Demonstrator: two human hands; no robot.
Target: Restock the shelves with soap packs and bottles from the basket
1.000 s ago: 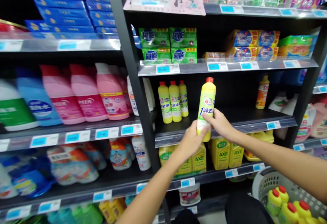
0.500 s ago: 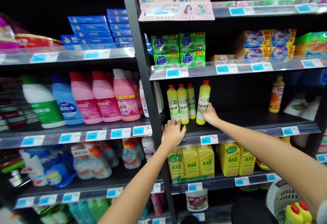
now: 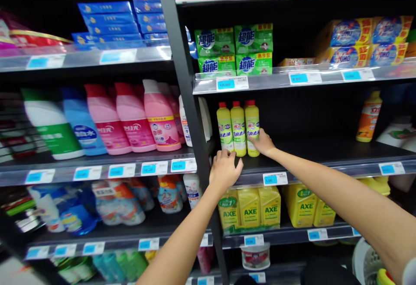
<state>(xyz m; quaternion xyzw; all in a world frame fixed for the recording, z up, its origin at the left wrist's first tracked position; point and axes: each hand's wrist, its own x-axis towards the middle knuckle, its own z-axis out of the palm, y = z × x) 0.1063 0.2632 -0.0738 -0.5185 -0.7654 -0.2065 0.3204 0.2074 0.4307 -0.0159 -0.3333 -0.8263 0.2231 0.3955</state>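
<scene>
1. My right hand point(image 3: 264, 143) is closed on the right-most yellow dish-detergent bottle point(image 3: 251, 120), thumb across its label, the rest of my grip by its right side.
2. That red-capped bottle stands upright on the black shelf point(image 3: 312, 150), at the right end of a front row of three.
3. Just left of it stand the middle detergent bottle point(image 3: 238, 122) and the left detergent bottle point(image 3: 224, 120), both upright, labels facing me.
4. My left hand point(image 3: 225, 170) is open with fingers loosely bent, at the shelf's front edge by the feet of those two; I cannot tell whether my fingertips touch them.
5. Well to the right on this shelf is an orange bottle point(image 3: 369, 118).
6. Green soap packs point(image 3: 253, 44) are stacked on the shelf above; yellow AXE bottles point(image 3: 270, 211) stand on the one below.
</scene>
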